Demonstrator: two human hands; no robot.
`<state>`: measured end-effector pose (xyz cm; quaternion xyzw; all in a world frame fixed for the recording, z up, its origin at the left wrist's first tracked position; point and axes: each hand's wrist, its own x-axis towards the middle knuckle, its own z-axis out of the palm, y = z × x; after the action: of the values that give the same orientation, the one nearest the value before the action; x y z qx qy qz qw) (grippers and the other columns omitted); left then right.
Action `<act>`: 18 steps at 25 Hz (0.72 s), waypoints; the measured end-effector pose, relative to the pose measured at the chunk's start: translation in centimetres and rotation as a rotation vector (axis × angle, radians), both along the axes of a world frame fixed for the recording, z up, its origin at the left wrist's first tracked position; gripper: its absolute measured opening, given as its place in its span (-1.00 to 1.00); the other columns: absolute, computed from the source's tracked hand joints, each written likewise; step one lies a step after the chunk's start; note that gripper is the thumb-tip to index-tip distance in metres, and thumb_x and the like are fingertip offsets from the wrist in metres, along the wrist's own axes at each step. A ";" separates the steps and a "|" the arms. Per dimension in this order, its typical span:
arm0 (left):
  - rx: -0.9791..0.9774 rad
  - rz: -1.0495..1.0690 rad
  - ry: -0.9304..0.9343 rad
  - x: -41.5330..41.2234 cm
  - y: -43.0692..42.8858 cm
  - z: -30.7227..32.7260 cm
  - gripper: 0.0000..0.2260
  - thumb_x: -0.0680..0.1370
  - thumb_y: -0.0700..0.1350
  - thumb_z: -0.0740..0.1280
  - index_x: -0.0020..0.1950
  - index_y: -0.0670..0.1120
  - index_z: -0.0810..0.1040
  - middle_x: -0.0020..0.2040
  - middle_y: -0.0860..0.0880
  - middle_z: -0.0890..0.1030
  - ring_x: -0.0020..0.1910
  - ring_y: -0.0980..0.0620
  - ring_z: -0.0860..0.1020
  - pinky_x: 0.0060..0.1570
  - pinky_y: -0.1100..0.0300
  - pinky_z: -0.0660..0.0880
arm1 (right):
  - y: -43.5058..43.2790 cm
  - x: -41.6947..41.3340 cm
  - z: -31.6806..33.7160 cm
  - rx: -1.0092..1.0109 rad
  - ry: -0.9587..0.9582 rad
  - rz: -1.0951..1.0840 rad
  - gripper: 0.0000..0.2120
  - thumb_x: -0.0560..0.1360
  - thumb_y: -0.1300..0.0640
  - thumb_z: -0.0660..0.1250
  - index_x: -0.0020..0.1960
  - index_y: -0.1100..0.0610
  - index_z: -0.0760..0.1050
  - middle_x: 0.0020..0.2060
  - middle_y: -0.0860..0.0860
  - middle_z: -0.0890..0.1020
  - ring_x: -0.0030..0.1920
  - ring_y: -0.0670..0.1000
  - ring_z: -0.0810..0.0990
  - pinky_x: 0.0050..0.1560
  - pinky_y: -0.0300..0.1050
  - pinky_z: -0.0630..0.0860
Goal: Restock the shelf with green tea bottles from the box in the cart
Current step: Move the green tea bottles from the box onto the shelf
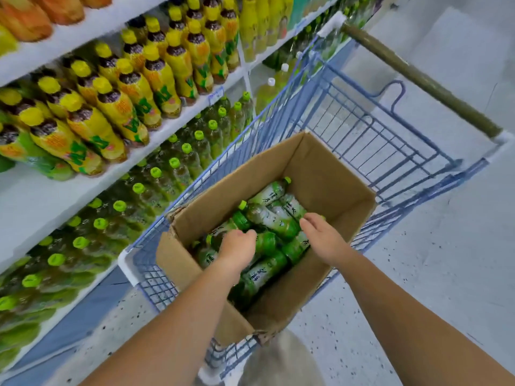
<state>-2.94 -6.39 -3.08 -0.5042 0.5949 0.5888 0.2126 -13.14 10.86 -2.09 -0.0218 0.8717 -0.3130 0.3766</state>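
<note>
An open cardboard box (328,174) sits in a blue wire cart (359,126). Several green tea bottles (271,218) with green labels and lime caps lie jumbled inside it. My left hand (238,250) reaches into the box's left side, fingers curled down over a bottle lying there. My right hand (322,235) is lower right in the box, fingers bent onto another bottle. Whether either hand has a full grip is unclear. To the left, the shelf (36,201) holds rows of upright green tea bottles (156,176) with lime caps.
Above that row, a shelf carries yellow-capped bottles (117,87) with yellow labels. The cart's olive handle (418,79) runs along the upper right. Speckled grey floor (434,260) lies right of the cart. The cart stands close against the shelving.
</note>
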 end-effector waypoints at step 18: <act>0.218 0.976 -0.266 -6.3 2.6 -18.9 -0.44 0.45 0.04 0.52 0.36 -0.08 0.41 0.25 -0.17 0.55 0.12 -0.27 0.58 0.08 -0.23 0.60 | -5.9 -11.7 -20.5 0.375 -0.097 0.772 -0.30 0.49 0.02 0.44 0.54 0.10 0.23 0.43 0.10 0.42 0.37 0.14 0.44 0.32 -0.04 0.43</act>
<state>-9.25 -3.77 -22.02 -0.7684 0.1934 0.6089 0.0382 -24.81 4.97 -22.61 -0.2629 0.8226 0.0142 0.5041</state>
